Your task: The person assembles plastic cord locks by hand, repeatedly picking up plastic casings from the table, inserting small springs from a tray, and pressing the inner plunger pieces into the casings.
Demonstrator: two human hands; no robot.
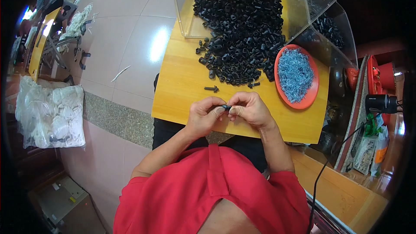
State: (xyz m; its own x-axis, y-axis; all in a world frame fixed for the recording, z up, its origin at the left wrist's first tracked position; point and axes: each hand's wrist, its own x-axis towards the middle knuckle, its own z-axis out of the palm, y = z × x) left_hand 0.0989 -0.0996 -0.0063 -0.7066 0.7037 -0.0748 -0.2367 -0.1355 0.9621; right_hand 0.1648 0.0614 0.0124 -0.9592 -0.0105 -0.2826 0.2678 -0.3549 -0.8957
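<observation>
Your left hand (203, 115) and right hand (249, 109) both pinch one small black part (225, 107) above the counter (182, 82) edge; ease either grip and it likely drops into your lap.

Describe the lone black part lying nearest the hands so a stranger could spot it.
Start at the yellow wooden table and its big heap of black parts. Below the heap's left side, a single black part lies alone on bare wood, apart from the rest.
</observation>
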